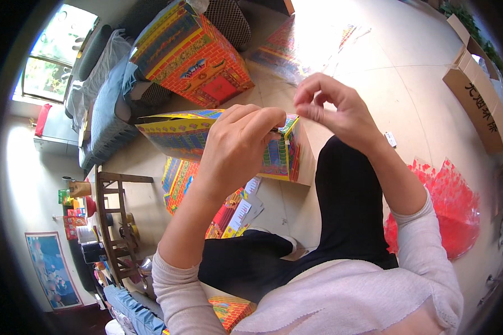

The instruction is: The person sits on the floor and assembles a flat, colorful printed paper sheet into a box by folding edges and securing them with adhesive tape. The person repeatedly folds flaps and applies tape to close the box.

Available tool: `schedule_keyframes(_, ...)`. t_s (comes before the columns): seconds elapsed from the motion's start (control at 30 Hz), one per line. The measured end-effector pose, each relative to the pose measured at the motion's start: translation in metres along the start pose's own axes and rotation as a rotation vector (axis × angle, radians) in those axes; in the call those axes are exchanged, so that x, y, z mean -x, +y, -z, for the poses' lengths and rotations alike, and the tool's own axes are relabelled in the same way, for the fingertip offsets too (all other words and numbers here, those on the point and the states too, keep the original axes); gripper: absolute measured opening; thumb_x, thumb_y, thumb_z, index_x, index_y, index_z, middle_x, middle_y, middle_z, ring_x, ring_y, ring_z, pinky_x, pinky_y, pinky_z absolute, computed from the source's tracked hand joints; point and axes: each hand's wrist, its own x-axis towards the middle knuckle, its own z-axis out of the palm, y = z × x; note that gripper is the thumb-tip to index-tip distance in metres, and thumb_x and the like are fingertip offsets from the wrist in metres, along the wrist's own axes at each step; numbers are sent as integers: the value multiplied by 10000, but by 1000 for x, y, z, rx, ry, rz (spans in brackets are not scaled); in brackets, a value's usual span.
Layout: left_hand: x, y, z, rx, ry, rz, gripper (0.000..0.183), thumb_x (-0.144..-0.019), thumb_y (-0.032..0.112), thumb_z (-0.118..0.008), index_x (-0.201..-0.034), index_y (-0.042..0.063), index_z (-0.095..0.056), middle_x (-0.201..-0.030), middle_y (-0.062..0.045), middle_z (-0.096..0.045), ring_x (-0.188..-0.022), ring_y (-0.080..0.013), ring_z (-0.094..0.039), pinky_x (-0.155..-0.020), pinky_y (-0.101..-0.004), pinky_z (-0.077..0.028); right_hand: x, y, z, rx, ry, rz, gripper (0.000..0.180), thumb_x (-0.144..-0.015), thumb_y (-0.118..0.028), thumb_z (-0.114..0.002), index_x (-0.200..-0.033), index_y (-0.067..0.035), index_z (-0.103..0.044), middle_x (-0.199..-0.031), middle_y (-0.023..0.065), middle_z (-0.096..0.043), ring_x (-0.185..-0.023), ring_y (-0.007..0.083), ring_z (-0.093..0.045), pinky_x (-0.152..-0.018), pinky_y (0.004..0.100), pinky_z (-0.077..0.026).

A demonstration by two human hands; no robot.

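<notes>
In front of my knees a printed paper box [172, 136] lies on the floor, patterned in yellow, blue and green like a tiled roof. One panel along its top stands slightly lifted, leaving a dark gap. My left hand [241, 144] grips the box's upper edge near its right-hand corner and covers part of it. Just to the right and apart from the box, my right hand [335, 111] is raised with thumb and fingertips close together. Whether something thin is pinched there is too blurred to tell.
A larger brick-patterned box [205, 71] stands beyond. Flat printed sheets [228, 211] lie by my legs. To the right are red-speckled plastic [452, 209], a small white object [390, 139] and an open carton [478, 104] bearing writing. At left stands a wooden table [117, 222].
</notes>
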Motion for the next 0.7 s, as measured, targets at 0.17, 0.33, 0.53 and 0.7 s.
schedule_keyframes(0.17,-5,-4,-4,2,36,-92,245,-784,3,-756,-991,81,-652,-837,-82,-684,-788,-303,-664,-730,-412,-511,10,-4,-12,140,-89,122,295,-847,-190,-865,-1043,-71,-679,-1019,46,-633,-968,203,-587,-817,329,-501)
schedule_keyframes(0.33,-4,-5,-5,47,40,-69,236,-799,-4,-740,-1003,74,-649,-854,-72,-691,-794,-306,-666,-739,-412,-512,9,-11,-16,175,-129,126,358,-804,-164,-884,-1074,-83,-662,-1029,66,-619,-1003,234,-588,-869,371,-500)
schedule_keyframes(0.53,-4,1,4,35,-25,-44,277,-834,-68,-721,-1084,32,-653,-930,-113,-704,-872,-315,-690,-785,-402,-544,13,-24,-23,73,-44,-53,298,-826,-155,-873,-1025,-65,-670,-966,70,-633,-834,203,-603,-725,348,-503)
schedule_keyframes(0.7,-3,-2,3,71,-9,-3,294,-864,-88,-689,-1127,36,-645,-955,-119,-706,-900,-307,-698,-807,-389,-556,21,-34,-40,179,124,-48,215,-861,-144,-845,-960,-40,-685,-858,70,-644,-672,183,-583,-628,336,-493)
